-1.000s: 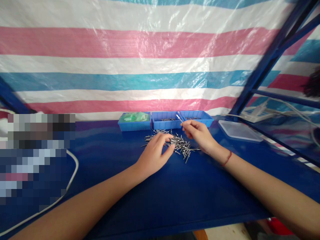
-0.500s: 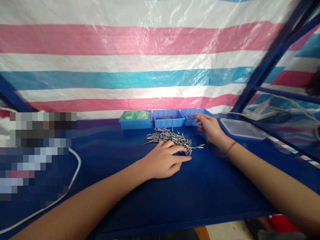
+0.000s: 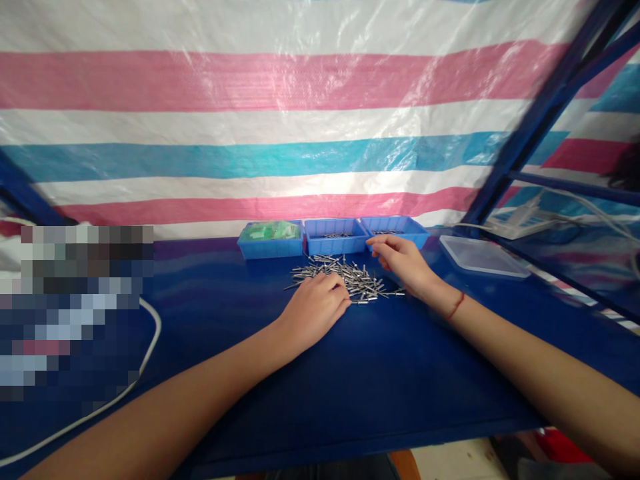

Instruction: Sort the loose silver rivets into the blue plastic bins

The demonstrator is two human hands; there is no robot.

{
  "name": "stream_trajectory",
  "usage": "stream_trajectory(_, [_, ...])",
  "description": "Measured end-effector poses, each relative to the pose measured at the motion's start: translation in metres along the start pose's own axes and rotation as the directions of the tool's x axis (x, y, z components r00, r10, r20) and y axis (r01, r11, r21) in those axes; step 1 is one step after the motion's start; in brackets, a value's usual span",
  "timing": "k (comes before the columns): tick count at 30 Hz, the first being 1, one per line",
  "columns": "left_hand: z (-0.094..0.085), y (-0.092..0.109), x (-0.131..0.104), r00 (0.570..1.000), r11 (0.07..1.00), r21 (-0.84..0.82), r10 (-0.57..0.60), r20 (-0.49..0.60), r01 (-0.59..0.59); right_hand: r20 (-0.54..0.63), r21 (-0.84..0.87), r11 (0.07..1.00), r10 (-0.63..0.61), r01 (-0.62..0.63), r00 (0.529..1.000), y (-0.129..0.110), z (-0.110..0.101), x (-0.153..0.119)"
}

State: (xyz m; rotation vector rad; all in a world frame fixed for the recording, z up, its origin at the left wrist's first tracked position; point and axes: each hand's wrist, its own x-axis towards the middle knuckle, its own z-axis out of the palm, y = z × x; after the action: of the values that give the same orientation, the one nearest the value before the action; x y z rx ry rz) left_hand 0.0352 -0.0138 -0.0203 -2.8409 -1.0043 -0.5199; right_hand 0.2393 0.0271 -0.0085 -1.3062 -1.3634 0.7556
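A loose pile of thin silvery metal pins [image 3: 357, 277] lies on the blue table [image 3: 380, 380]. My left hand [image 3: 320, 300] rests at the pile's near left side, its fingers drawn together at the pins; what they grip, if anything, is hidden. Over the pile's right side, by the front of the right blue bin [image 3: 417, 235], is my right hand [image 3: 400, 260], with thumb and fingertips pinched together on something too small to make out. The middle blue bin [image 3: 336, 244] and the right one hold some similar pins.
At the left of the row stands a blue bin [image 3: 273, 248] with green and clear contents. A translucent lid [image 3: 483, 257] lies at the right, near a power strip [image 3: 520, 217] on the blue frame. A white cable [image 3: 155, 337] curves along the left, beside a blurred area.
My left hand has drawn in its spread fingers and moved slightly left. My right hand has come left and down from the right bin, its fingers now pinched.
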Motion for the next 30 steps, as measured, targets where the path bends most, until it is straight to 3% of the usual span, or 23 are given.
stream_trajectory(4, [-0.002, 0.0, -0.001, 0.997, 0.995, 0.071, -0.072, -0.042, 0.075, 0.198, -0.177, 0.957, -0.195, 0.23, 0.961, -0.006, 0.003, -0.008])
stream_trajectory(6, [-0.002, -0.001, -0.001, 0.991, 0.989, 0.094, -0.113, -0.066, 0.118, 0.353, -0.222, 0.9, -0.284, 0.374, 0.892, -0.012, 0.005, -0.016])
stream_trajectory(9, [-0.001, -0.006, -0.001, 0.976, 0.982, 0.035, -0.182, -0.121, 0.188, 0.54, -0.272, 0.76, -0.388, 0.591, 0.747, -0.02, 0.008, -0.028])
stream_trajectory(11, [0.0, -0.009, -0.001, 0.957, 0.972, -0.079, -0.233, -0.17, 0.223, 0.591, -0.28, 0.684, -0.431, 0.674, 0.682, -0.022, 0.01, -0.033])
stream_trajectory(12, [0.002, -0.011, -0.001, 0.947, 0.962, -0.153, -0.254, -0.197, 0.226, 0.595, -0.279, 0.67, -0.442, 0.688, 0.672, -0.023, 0.01, -0.034])
stream_trajectory(18, [0.007, -0.017, 0.001, 0.897, 0.812, -0.573, -0.331, -0.293, 0.112, 0.502, -0.215, 0.787, -0.419, 0.578, 0.757, -0.02, 0.012, -0.032])
stream_trajectory(24, [0.005, -0.018, 0.001, 0.88, 0.771, -0.629, -0.362, -0.307, 0.097, 0.478, -0.141, 0.862, -0.371, 0.486, 0.796, -0.021, 0.014, -0.033])
stream_trajectory(30, [0.002, -0.017, 0.0, 0.87, 0.753, -0.652, -0.374, -0.321, 0.083, 0.494, -0.112, 0.895, -0.327, 0.432, 0.806, -0.021, 0.017, -0.035])
